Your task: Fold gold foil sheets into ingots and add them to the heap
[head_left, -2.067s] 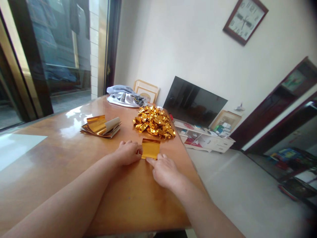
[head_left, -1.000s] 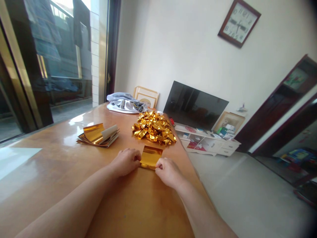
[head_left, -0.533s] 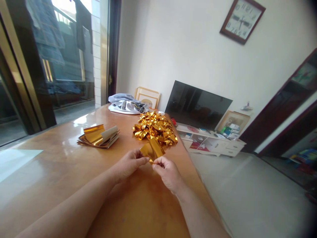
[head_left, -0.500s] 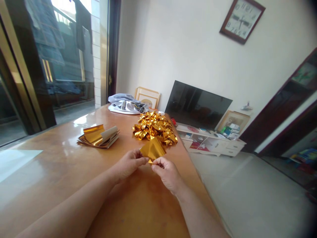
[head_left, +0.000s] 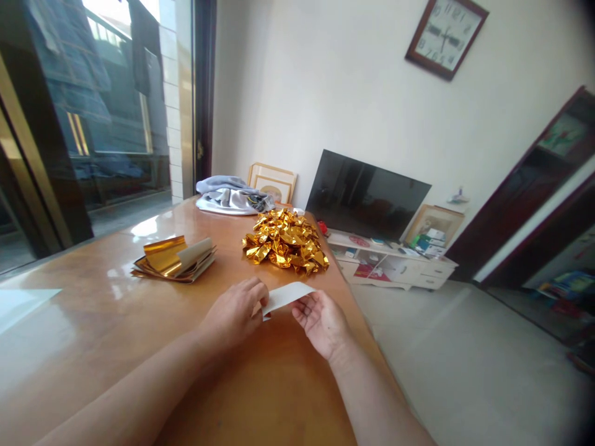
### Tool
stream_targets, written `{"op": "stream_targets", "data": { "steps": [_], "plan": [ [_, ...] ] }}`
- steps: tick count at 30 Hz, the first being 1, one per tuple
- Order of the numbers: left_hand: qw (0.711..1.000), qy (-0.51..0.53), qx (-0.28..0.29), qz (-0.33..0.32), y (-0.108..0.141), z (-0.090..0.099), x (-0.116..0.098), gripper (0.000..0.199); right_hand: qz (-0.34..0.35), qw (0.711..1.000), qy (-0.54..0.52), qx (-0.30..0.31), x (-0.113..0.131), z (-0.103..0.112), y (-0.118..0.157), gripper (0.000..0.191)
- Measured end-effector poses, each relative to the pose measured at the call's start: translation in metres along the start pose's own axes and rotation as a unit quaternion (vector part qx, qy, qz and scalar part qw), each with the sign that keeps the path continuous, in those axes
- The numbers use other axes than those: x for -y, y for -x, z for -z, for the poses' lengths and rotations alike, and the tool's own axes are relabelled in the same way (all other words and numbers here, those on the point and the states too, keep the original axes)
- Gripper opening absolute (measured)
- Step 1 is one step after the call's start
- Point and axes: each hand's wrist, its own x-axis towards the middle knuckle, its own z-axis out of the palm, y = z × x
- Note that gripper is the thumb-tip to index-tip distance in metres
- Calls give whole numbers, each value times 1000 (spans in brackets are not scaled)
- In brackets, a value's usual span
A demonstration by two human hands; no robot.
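Observation:
A small foil sheet (head_left: 289, 296) is between my hands above the wooden table, its pale side showing and a small fold at its lower left corner. My left hand (head_left: 237, 310) has its fingers closed on the sheet's left end. Palm turned up, my right hand (head_left: 323, 322) holds the right end between thumb and curled fingers. Just beyond is a heap of folded gold foil pieces (head_left: 288, 241). To the left lies a loose stack of gold sheets (head_left: 174, 259), some curling up.
The glossy table (head_left: 93, 347) has its right edge beside my right forearm. Bundled grey-blue cloth (head_left: 230, 195) lies at its far end. A pale sheet (head_left: 23, 303) is at the far left. A television (head_left: 367, 195) stands on a low white cabinet (head_left: 400, 266).
The sheet has turned from its gold side to its pale side. My right hand has rolled palm up, and my left hand has turned over at the left end. The view has shifted slightly.

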Motion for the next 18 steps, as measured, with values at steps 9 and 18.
{"op": "stream_targets", "data": {
  "steps": [9,18],
  "plan": [
    [987,-141,50,-61,-5,0,-17,11,-11,991,-129,-38,-3,12,-9,29],
    [973,-202,92,-64,-2,1,-20,15,153,958,240,-42,4,8,8,29]
  ]
}}
